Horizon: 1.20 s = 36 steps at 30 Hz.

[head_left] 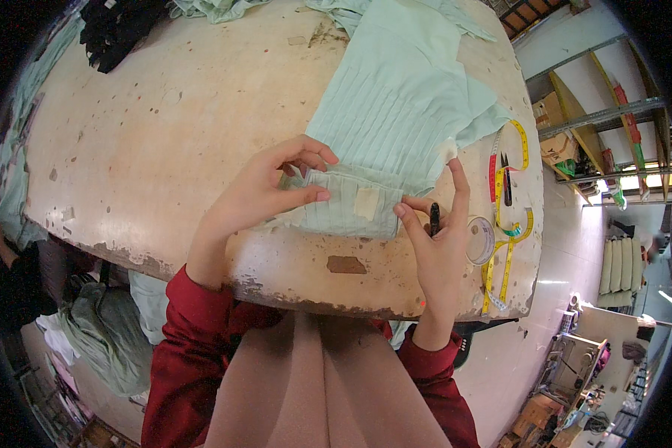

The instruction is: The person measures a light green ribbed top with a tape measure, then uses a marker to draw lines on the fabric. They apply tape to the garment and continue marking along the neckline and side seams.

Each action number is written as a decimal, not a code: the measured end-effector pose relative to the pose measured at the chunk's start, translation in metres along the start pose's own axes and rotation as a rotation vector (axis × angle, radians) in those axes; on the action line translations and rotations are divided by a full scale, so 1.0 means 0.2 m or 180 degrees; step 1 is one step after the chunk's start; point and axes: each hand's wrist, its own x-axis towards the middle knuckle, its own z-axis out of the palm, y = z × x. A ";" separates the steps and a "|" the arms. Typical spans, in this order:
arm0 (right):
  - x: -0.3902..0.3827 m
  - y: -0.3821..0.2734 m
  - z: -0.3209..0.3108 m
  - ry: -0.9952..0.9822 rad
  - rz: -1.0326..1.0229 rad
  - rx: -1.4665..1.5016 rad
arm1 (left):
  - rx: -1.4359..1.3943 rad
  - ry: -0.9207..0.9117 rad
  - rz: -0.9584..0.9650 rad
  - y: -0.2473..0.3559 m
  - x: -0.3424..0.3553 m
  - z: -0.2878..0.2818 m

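Note:
A pale mint pleated garment [387, 104] lies on the worn table, its near end folded over. My left hand [269, 190] has thumb and fingers around the left end of that fold [328, 209]. My right hand [433, 239] holds a black pen [434, 218] and its thumb touches the fold's right end, with the index finger raised by a small off-white patch [448, 149]. A cream patch [366, 201] sits on the fold. A tape roll [480, 237], yellow measuring tape [523, 146] and dark slim tool [506, 183] lie right of my right hand.
Black cloth [104, 30] and more mint cloth [216, 6] lie along the worn table's [127, 149] far side. A person's arm [4, 250] shows at the left edge beside hanging fabrics. Shelving [590, 119] and cluttered furniture [575, 358] stand across the floor on the right.

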 end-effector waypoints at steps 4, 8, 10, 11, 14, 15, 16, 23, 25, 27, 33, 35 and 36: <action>0.00 0.01 0.00 0.0033 0.0015 -0.0012 | -0.0292 -0.0040 -0.0176 0.01 -0.01 -0.02; 0.01 0.04 0.00 0.0088 -0.0242 -0.0050 | -0.0341 0.0006 -0.0295 0.01 -0.01 -0.01; 0.02 0.05 0.02 0.0199 -0.0787 -0.0233 | -0.0434 0.0026 -0.0316 0.01 -0.01 0.00; 0.02 0.05 0.02 0.0129 -0.0877 -0.0347 | -0.0413 0.0028 -0.0303 0.02 -0.01 0.01; 0.01 0.04 0.02 -0.0130 -0.0683 -0.0488 | -0.0468 0.0093 -0.0442 0.06 0.00 0.02; 0.00 0.03 0.01 -0.0235 -0.0404 -0.0408 | -0.0566 0.0144 -0.0593 0.08 0.01 0.02; -0.01 0.02 0.01 -0.0406 -0.0337 -0.0331 | -0.0665 0.0193 -0.0737 0.10 0.02 0.01; -0.07 -0.01 -0.04 -0.0361 -0.1382 -0.0529 | 0.1110 -0.2099 -0.0073 0.14 0.31 -0.01; 0.01 -0.01 -0.09 -0.0108 -0.1891 -0.0675 | 0.0826 -0.2014 0.0225 0.12 0.39 -0.05; 0.12 -0.05 -0.23 0.0748 -0.1548 -0.1215 | -0.0109 -0.0040 -0.0022 0.13 0.40 -0.17; 0.39 -0.42 -0.58 0.1374 -0.2261 -0.0606 | -0.1671 0.1248 0.1611 0.44 0.24 -0.51; 0.30 -0.61 -0.69 0.1334 -0.2338 -0.0644 | 0.0059 0.1211 0.2230 0.65 0.08 -0.62; 0.23 -0.71 -0.74 0.1337 -0.2328 -0.0655 | 0.0019 0.1470 0.2235 0.74 0.00 -0.64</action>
